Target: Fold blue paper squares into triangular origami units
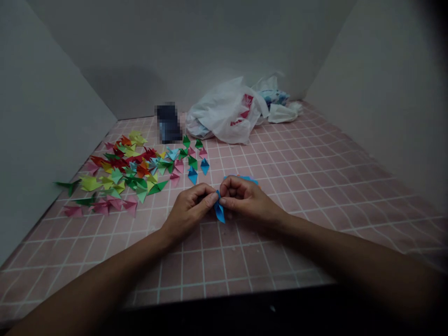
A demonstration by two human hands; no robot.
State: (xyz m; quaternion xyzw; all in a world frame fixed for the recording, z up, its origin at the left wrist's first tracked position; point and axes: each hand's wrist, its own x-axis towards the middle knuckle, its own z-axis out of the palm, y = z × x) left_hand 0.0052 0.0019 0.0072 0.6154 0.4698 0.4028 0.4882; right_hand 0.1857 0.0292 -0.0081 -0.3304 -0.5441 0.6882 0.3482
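Between my two hands is a small piece of folded blue origami paper [220, 213], its pointed end hanging down. My left hand [191, 205] pinches it from the left with thumb and forefinger. From the other side, the thumb and curled fingers of my right hand [247, 200] grip its upper part. Just behind my right hand lies some blue paper [249, 178], mostly hidden by the fingers. Two folded blue paper pieces [192, 175] sit on the tablecloth beyond my left hand, with green and pink ones behind them.
Many colourful folded paper cranes [122, 168] are spread over the left side of the pink checked tablecloth [301, 200]. At the back stand a dark, pixelated object [168, 123], a white plastic bag [227, 112] and a smaller crumpled bag [283, 112]. Pale walls [210, 42] enclose the table.
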